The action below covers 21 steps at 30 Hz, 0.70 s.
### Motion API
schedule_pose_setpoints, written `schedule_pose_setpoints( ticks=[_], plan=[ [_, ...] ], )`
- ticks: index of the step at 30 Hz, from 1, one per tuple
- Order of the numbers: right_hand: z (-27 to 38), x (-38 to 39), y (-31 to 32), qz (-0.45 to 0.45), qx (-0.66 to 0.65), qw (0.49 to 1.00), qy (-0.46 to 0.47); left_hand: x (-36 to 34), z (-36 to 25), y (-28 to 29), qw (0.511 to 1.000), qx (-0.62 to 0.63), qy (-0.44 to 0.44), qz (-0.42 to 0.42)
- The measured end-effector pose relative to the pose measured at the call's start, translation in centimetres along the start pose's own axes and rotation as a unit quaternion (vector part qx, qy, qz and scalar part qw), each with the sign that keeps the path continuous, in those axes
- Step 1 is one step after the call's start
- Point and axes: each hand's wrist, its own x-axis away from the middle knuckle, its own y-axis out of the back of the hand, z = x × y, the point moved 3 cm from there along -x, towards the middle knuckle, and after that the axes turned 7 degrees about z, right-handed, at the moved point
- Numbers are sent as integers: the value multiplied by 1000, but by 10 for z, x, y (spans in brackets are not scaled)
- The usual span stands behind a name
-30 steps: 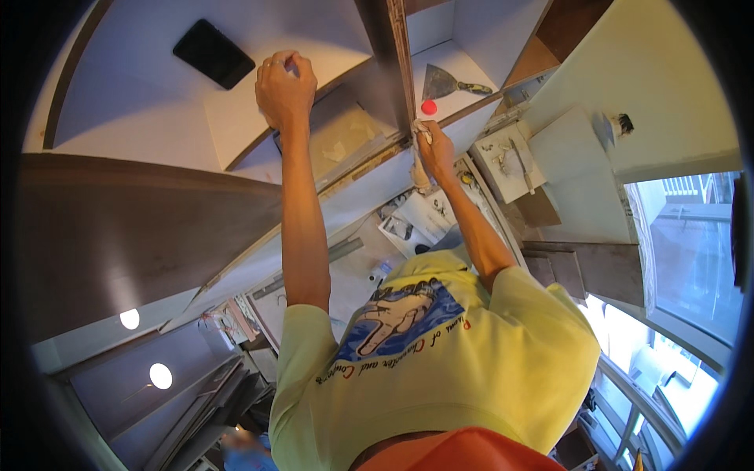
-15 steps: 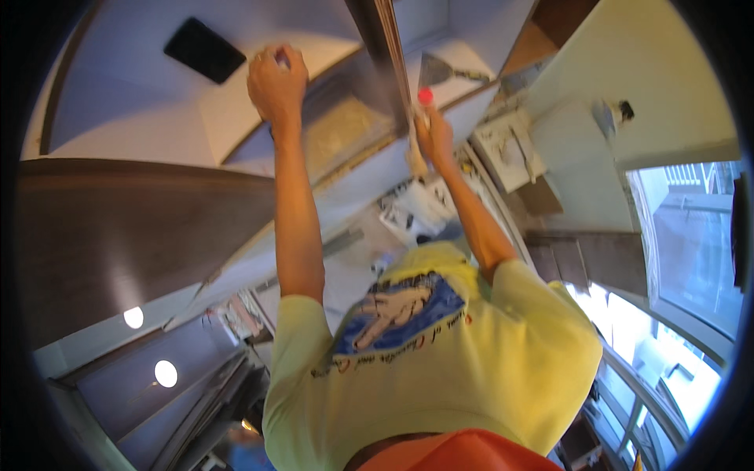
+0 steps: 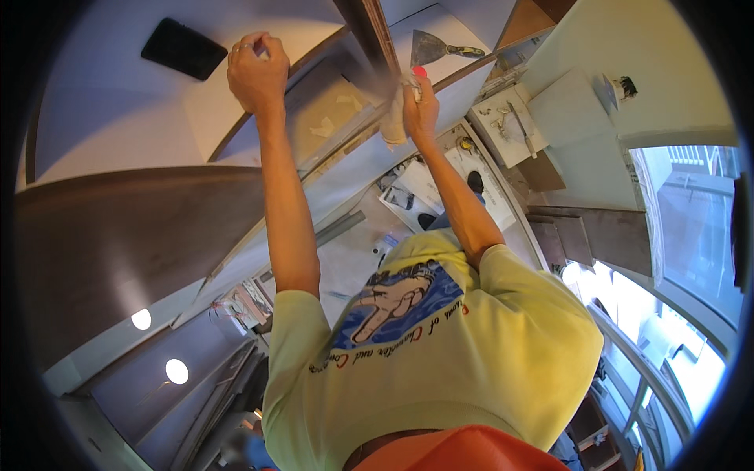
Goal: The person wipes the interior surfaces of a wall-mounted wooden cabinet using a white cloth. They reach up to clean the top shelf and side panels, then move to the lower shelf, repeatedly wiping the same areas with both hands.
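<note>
My left hand is closed, its fingers curled and pinched over the edge of a white cabinet shelf. Whether something small sits in that pinch is hidden. Just left of it, a black phone lies flat on the white surface. My right hand grips a pale cloth that hangs down beside a dark upright panel edge. A small item with a red top sticks up from the same grip; its body is mostly covered. Beyond that hand, a putty knife rests on another white shelf.
A brown cabinet panel spans the left side. Below the right forearm, a small white-topped stand bears loose tools. A window and metal railing are at right. Another person is partly visible at bottom left.
The view has shifted, so phone, shelves and both hands appear further left and higher. The cloth below my right hand has swung left. Both hands keep their closed shapes.
</note>
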Motion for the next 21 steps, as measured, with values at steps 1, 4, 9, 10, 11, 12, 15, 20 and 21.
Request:
schedule_pose_setpoints(
  ticks=[1,4,9,10,11,12,15,20,21],
  plan=[
    [2,-4,-8,-4,-23,999,42,0,0,0,1000,0,5,13],
    [-6,4,-15,-3,-20,1000,3,-3,1,-3,999,-5,31,34],
    [-17,10,-11,-2,-1,993,-121,-5,0,-3,999,-23,6,36],
    [-17,10,-10,-17,-1,991,-136,-3,1,-3,998,-34,14,49],
    [-7,6,-9,-67,-29,997,30,-1,2,-3,998,-25,28,56],
    [-5,5,-11,-58,-55,995,60,0,3,-4,997,-14,39,60],
    [-18,1,-24,-11,-53,997,-49,0,2,-5,996,-9,54,65],
    [-62,13,-30,-40,-62,977,-198,-4,-2,-6,995,-25,70,61],
    [-67,14,-32,-68,-86,968,-225,-4,-2,-6,996,-29,64,55]
  ],
)
